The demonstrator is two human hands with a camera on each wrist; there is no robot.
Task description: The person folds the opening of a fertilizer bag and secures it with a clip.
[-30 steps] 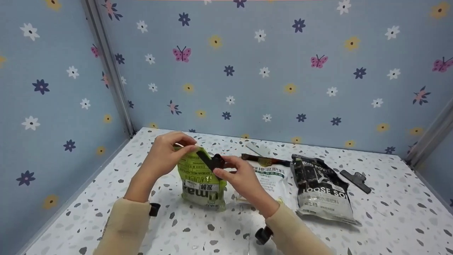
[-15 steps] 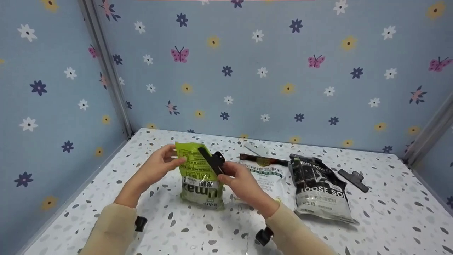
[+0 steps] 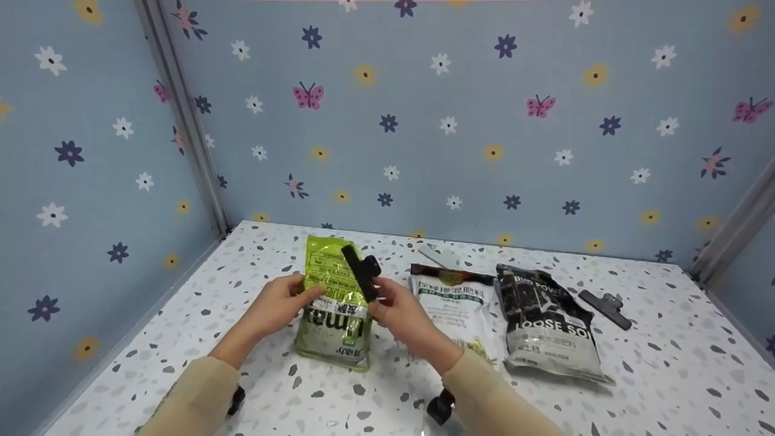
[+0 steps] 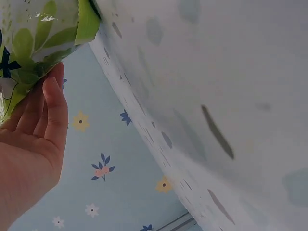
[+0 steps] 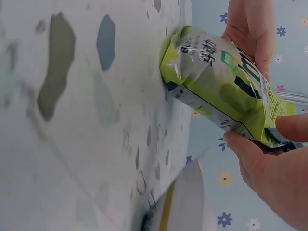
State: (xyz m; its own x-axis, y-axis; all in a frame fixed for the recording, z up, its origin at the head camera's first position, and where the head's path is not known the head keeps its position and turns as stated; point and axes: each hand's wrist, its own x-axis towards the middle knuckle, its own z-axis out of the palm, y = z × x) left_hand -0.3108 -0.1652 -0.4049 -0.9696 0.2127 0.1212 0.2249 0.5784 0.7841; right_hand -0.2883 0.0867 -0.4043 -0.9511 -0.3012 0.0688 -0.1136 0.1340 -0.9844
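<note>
A green fertilizer bag [image 3: 333, 330] leans back on the speckled table, its base on the tabletop. A black clip [image 3: 361, 274] sits slanted across its upper right corner. My left hand [image 3: 280, 306] grips the bag's left side, thumb in front and fingers behind. In the left wrist view, those fingers [image 4: 55, 96] lie against the printed back of the bag. My right hand [image 3: 404, 312] pinches the bag's right edge by the clip's lower end. The right wrist view has my thumb [image 5: 293, 127] beside the clip [image 5: 281, 138], which is mostly hidden there.
Right of the green bag lies a white fertilizer bag [image 3: 451, 309] with a dark strip along its top. Beside it is a black-and-grey soil bag [image 3: 548, 333], then a loose black clip [image 3: 605, 307]. A pale flat piece [image 3: 439, 255] lies behind. Patterned walls [image 3: 387, 151] enclose the table.
My left hand has gone from the bag's top edge down to its left side. The bag has tipped backward, its base sliding nearer and slightly left. My right hand stays by the clip.
</note>
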